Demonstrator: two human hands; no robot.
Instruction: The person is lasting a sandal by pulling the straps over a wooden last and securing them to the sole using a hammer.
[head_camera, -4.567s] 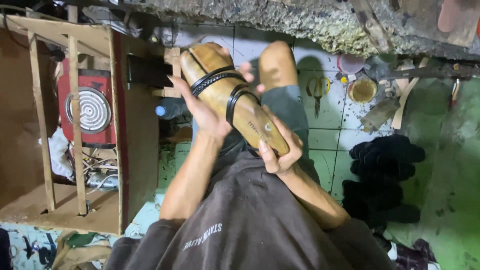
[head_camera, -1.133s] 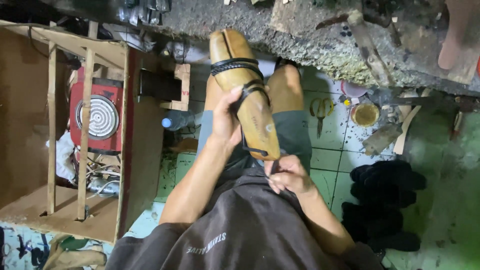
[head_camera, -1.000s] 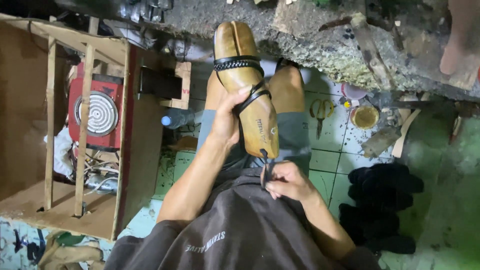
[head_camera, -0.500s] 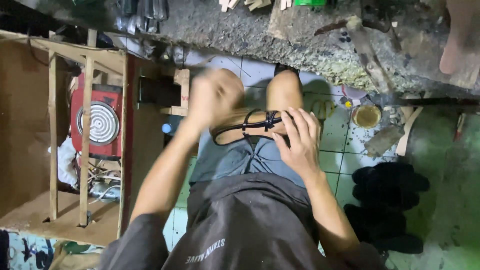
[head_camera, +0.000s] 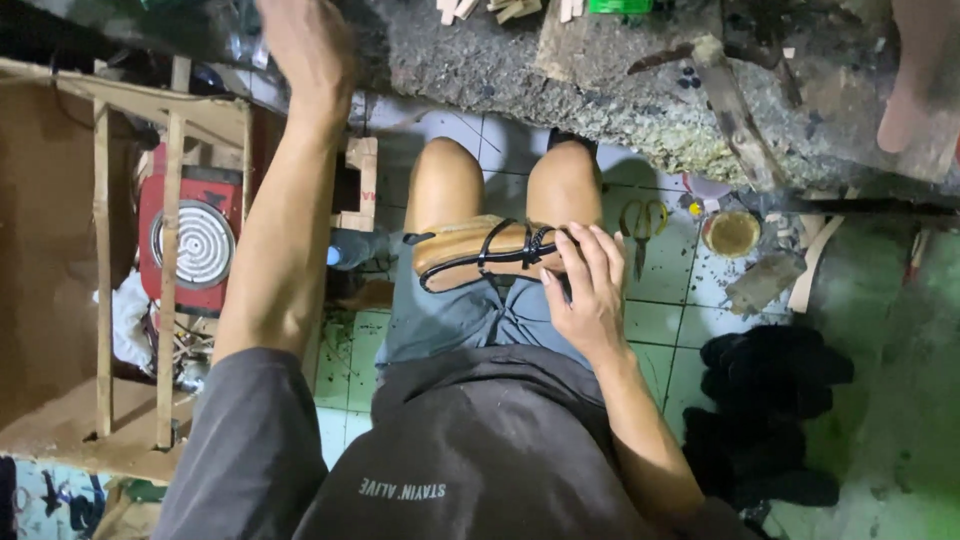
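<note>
Shoe last (head_camera: 470, 252) above tiled floor (head_camera: 660, 300)

Dark grey tee w/ white print, grey-blue shorts.

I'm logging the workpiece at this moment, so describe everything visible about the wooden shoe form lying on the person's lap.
The wooden shoe form is tan, smooth and foot-shaped, apparently wood. It lies on its side across both thighs, the narrower end pointing to the left of the picture. Thin black straps loop around its middle, one trailing along its lower edge. The right hand rests on its right end, fingers spread over the straps. The left hand is away from it, raised toward the rough ledge.
</note>
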